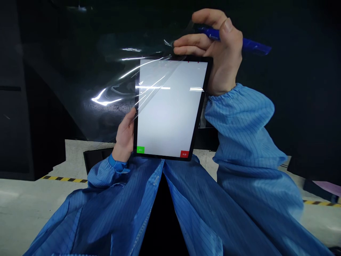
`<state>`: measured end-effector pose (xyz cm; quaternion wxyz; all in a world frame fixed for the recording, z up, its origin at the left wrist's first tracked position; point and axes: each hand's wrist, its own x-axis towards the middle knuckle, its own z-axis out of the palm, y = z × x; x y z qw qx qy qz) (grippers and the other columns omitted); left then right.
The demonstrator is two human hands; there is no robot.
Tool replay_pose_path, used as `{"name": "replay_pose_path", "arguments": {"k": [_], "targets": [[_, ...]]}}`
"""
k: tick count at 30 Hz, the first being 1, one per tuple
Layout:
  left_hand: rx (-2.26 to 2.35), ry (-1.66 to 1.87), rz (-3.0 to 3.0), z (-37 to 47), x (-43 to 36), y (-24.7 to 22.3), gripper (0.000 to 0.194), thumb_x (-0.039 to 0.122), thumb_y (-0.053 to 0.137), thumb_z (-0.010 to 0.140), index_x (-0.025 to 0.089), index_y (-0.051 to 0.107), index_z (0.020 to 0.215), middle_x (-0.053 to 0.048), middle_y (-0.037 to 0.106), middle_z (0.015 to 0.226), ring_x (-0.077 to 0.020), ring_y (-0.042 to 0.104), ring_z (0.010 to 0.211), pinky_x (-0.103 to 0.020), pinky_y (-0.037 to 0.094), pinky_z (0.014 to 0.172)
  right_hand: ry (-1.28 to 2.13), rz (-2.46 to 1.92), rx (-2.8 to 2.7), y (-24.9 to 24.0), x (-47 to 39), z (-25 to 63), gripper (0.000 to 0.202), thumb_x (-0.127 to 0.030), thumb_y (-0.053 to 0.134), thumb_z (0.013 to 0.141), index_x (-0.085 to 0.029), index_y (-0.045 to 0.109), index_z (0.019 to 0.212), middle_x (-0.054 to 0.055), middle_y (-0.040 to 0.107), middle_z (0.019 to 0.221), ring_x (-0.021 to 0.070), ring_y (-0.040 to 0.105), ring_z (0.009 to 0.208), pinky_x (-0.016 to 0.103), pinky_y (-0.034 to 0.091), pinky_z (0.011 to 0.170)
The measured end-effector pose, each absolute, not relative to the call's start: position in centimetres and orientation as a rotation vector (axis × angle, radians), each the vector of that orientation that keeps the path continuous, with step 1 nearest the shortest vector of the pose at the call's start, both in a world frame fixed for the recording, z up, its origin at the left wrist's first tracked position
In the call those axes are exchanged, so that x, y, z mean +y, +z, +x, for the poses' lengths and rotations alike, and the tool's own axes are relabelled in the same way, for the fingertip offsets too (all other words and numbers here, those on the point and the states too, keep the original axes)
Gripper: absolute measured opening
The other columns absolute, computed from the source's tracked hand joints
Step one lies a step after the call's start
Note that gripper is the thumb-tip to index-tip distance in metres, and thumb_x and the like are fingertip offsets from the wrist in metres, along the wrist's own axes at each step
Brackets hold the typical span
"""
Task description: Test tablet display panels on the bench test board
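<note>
A tablet (167, 121) with a lit, nearly white screen is held in front of me, a green box in its lower left corner and a red one in its lower right. My left hand (125, 133) grips its left edge; most of those fingers are hidden behind it. At its top right is my right hand (223, 49), with a blue marker pen (255, 47) held across the fingers. A clear plastic film (106, 96) slants over the tablet's upper left and spreads left. Its upper edge meets my right fingertips; I cannot tell whether they pinch it.
A dark work surface (279, 106) lies behind the tablet. Dark cabinet-like blocks (16, 106) stand at the left. Below is a pale floor (21, 202) with yellow-and-black striped tape (65, 179). A pinkish item (329, 187) shows at the right edge.
</note>
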<state>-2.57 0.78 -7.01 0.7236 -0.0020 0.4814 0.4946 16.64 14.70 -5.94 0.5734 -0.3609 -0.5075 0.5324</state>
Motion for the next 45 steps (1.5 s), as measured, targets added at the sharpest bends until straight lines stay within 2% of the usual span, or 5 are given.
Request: {"name": "replay_pose_path", "arguments": {"k": [9, 15, 23, 41, 45], "targets": [[1.048, 1.089, -0.044, -2.3, 0.9, -6.6, 0.039, 0.036, 0.036, 0.101, 0.019, 0.068, 0.115, -0.005, 0.074, 0.100, -0.0245, 0.067, 0.113, -0.034, 0.057, 0.095, 1.221, -0.841, -1.156, -5.9, 14.6, 16.2, 0.030, -0.051, 0.042, 0.086, -0.027, 0.057, 0.097, -0.002, 0.071, 0.080, 0.0192, 0.072, 0.093, 0.031, 0.059, 0.089], [1.038, 1.103, -0.004, -2.5, 0.8, -6.9, 0.037, 0.035, 0.039, 0.101, 0.018, 0.069, 0.113, -0.004, 0.074, 0.101, -0.0234, 0.066, 0.113, -0.033, 0.056, 0.096, 1.163, -0.763, -1.082, -6.5, 15.1, 15.6, 0.038, -0.051, 0.040, 0.088, -0.018, 0.057, 0.098, 0.000, 0.069, 0.075, 0.0168, 0.073, 0.081, 0.026, 0.060, 0.075], [1.001, 1.097, 0.031, -2.6, 0.8, -7.1, 0.039, 0.036, 0.035, 0.102, 0.018, 0.067, 0.116, -0.003, 0.073, 0.099, -0.0231, 0.066, 0.113, -0.032, 0.056, 0.094, 1.260, -0.535, -1.205, -7.4, 15.7, 17.3, 0.040, -0.045, 0.048, 0.093, -0.009, 0.056, 0.110, 0.001, 0.070, 0.088, 0.0191, 0.074, 0.091, 0.031, 0.061, 0.084], [1.048, 1.102, -0.044, -2.4, 1.0, -6.8, 0.041, 0.037, 0.034, 0.102, 0.019, 0.066, 0.119, -0.005, 0.073, 0.098, -0.0255, 0.068, 0.109, -0.035, 0.059, 0.089, 1.316, -0.449, -1.247, -6.9, 15.4, 17.7, 0.032, -0.035, 0.046, 0.097, -0.008, 0.054, 0.113, 0.006, 0.073, 0.092, 0.0207, 0.073, 0.094, 0.034, 0.059, 0.089], [1.032, 1.092, -0.041, -2.5, 1.0, -6.8, 0.041, 0.038, 0.034, 0.101, 0.019, 0.066, 0.120, -0.005, 0.073, 0.101, -0.0266, 0.067, 0.111, -0.037, 0.058, 0.090, 1.298, -0.489, -1.247, -6.8, 15.4, 17.6, 0.035, -0.040, 0.048, 0.096, -0.009, 0.055, 0.112, 0.005, 0.073, 0.090, 0.0210, 0.073, 0.093, 0.033, 0.060, 0.086]]}}
